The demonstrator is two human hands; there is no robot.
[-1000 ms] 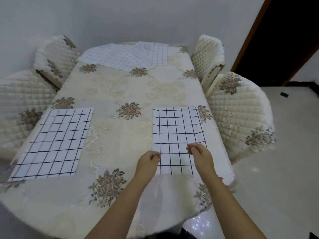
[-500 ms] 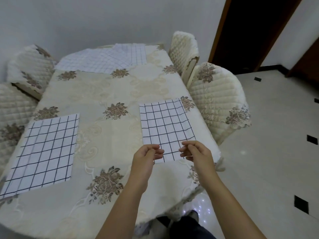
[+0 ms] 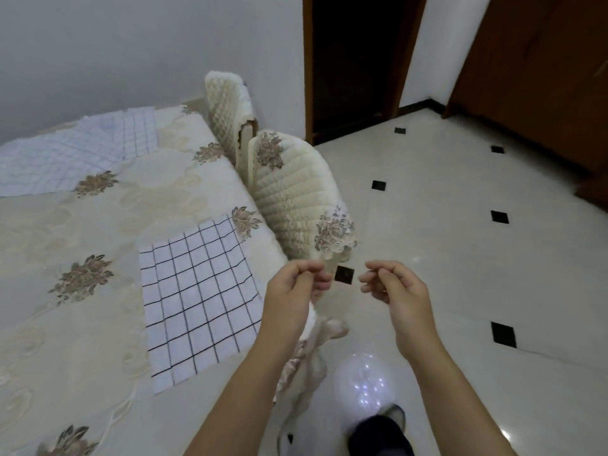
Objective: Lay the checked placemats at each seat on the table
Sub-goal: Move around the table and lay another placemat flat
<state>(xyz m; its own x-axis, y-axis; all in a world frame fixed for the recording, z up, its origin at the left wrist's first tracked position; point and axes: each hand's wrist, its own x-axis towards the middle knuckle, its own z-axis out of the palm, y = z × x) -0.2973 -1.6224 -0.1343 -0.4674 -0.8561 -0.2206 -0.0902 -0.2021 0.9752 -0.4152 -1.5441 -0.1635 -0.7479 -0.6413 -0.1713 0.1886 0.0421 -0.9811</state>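
place: home dining room | bench (image 3: 49, 225) under embroidered floral cloth | quilted, covered chairs (image 3: 289, 199) | checked placemat (image 3: 197, 291) laid | glossy tiled floor (image 3: 460, 258) | wooden door (image 3: 543, 77)

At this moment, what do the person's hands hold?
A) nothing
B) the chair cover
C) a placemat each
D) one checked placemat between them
A: the left hand and right hand curl on nothing, and the nearest checked placemat lies flat on the table.
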